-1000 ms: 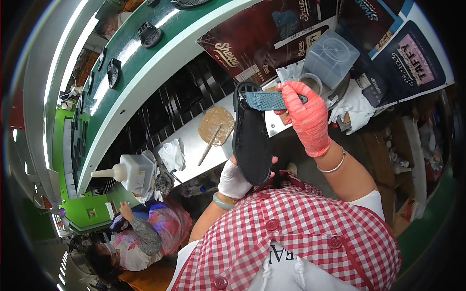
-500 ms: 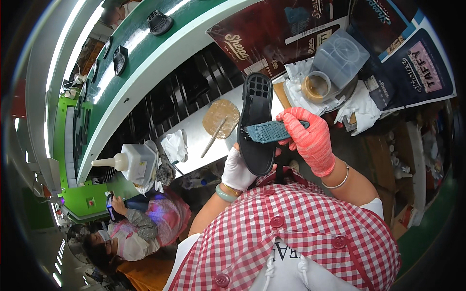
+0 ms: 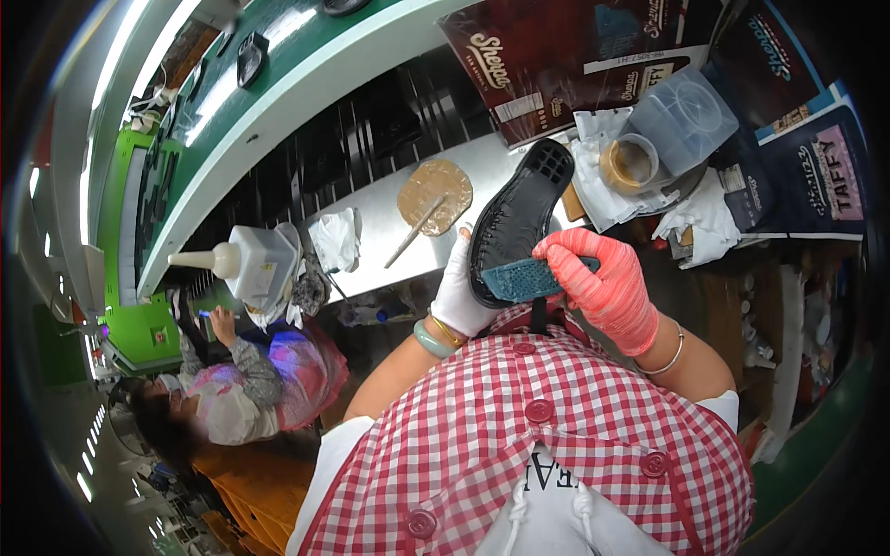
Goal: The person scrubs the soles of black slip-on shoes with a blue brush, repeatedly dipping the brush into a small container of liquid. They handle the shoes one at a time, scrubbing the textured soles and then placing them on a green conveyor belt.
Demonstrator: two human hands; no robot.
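My left hand (image 3: pixel 466 295), in a white glove, grips the left edge of a black shoe sole (image 3: pixel 521 208). The sole is tilted, its far end, with a grid of square hollows, leaning right. Across its near end lies a blue-grey textured strap (image 3: pixel 517 280). My right hand (image 3: pixel 607 289), in a coral knitted glove, pinches that strap between thumb and fingers. One end of the strap sticks out past the fingers. Whether the strap is fixed to the sole I cannot tell.
Beyond my hands, a metal worktop (image 3: pixel 371 269) bears a round tan pad (image 3: pixel 450 181) with a thin stick (image 3: pixel 414 230), a white cloth (image 3: pixel 334 239) and a nozzle bottle (image 3: pixel 264 264). Right: a brown-stained cup (image 3: pixel 626 167), a clear container (image 3: pixel 691 116). A green conveyor (image 3: pixel 306 46) curves behind; a person (image 3: pixel 232 398) sits left.
The sole has turned clockwise, its far end swinging right. My right hand has brought the strap down toward the near end. The whole view has shifted slightly.
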